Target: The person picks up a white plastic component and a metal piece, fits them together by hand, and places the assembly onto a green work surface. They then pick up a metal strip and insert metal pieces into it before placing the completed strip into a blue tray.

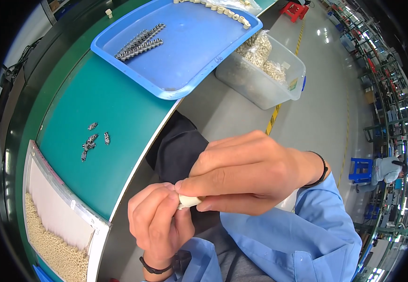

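Note:
A small cream-coloured, rounded plastic-looking part is held between my two hands, in front of my body and off the table's edge. My left hand pinches it from the left with thumb and fingertips. From the right, my right hand closes thumb and fingers on the same part. My fingers cover much of it, so its full shape is hidden. Several small dark metal pieces lie on the green tabletop beyond my left hand.
A blue tray at the far side carries dark metal strips and cream ring-like parts. At lower left stands a white-framed tray of tiny cream pieces. A clear bin holds bagged parts. Far right, a person sits near a blue stool.

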The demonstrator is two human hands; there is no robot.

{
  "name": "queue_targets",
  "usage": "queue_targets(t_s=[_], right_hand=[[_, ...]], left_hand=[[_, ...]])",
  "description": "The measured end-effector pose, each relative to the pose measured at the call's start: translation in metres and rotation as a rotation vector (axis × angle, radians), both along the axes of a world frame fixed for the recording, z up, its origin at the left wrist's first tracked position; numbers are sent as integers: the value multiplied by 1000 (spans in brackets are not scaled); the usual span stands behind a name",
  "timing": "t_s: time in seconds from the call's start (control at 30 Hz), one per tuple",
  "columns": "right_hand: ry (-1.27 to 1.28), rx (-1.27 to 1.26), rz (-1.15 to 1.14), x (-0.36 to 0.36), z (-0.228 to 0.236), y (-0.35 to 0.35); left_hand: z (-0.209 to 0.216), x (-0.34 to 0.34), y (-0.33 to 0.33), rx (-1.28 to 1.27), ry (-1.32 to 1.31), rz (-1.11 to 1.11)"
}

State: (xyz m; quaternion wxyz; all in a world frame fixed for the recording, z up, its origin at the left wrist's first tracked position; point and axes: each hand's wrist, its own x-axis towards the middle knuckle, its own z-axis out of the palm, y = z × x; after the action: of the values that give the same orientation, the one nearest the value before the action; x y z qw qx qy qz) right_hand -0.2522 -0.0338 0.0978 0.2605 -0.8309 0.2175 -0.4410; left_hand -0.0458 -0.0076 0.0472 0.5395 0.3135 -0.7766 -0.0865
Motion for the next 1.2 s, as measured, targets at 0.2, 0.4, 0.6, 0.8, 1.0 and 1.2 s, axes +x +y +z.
queue_targets(t_s=[0.2,0.4,0.6,0.8,1.0,1.2], right_hand=[[3,-63,-63,8,-3,-5],[107,-140,-112,28,-15,-18],[10,-30,-58,48,-18,-41],[44,29,-103,80,-52,-87],[305,-100,-246,98,-81,-136],[248,-67,-174,94,-84,-144]], left_hand=[[2,-6,-9,142,135,-69],[-3,9,-20,575,284,-201],[20,45,-29,852,327,-172],[42,88,-79,708,142,48],[54,136,-186,697,78,306],[34,159,-330,665,27,383]])
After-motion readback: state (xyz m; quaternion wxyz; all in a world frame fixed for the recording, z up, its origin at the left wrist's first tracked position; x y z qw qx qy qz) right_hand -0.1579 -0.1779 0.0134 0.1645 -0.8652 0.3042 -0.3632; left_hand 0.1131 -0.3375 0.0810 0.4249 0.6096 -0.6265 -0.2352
